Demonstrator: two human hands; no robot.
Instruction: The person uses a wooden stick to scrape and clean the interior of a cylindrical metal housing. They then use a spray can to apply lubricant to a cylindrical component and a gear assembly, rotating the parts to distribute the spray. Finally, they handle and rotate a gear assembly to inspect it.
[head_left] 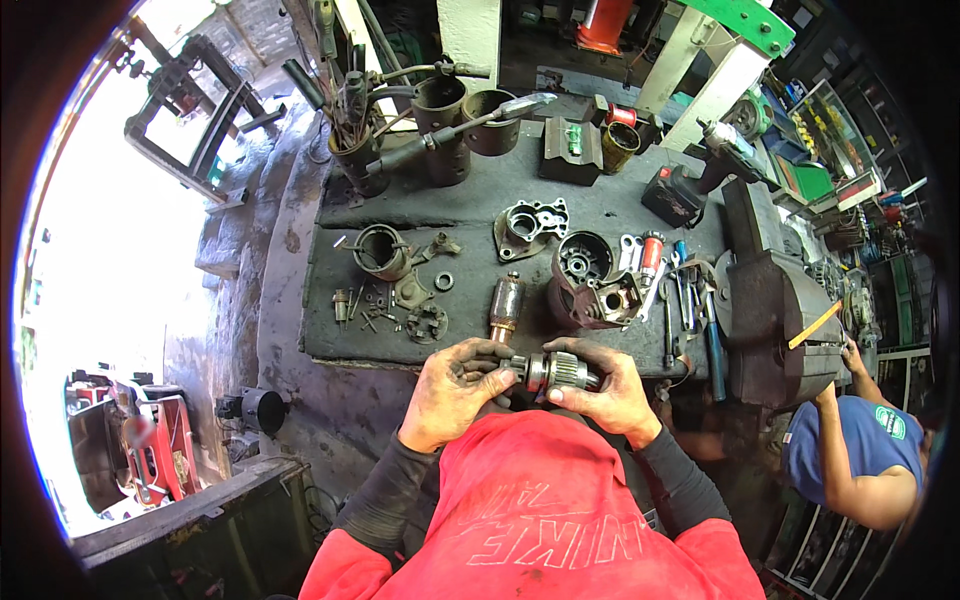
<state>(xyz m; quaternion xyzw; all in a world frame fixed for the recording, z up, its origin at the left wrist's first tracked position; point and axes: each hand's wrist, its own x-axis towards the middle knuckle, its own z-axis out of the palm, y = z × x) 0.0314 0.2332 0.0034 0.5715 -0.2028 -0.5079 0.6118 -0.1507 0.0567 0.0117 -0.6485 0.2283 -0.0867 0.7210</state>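
Note:
A metal starter drive gear (548, 371), with a small pinion at one end and a wider toothed section at the other, is held level at the bench's front edge. My left hand (452, 390) grips its pinion end between thumb and fingers. On the toothed end, my right hand (610, 388) is closed with the thumb along the near side. Just beyond lies an armature (508, 302) with a copper-coloured end. A dark red starter housing (566, 303) sits to its right, and an aluminium end casting (536, 224) lies farther back.
On the bench's left are a round metal casing (381, 253) and small loose parts. Wrenches and a blue-handled tool (715, 350) lie right, before a large vise (780, 320). A cordless impact wrench (700, 180) and metal cans (440, 130) stand behind. Another person (855, 450) is at right.

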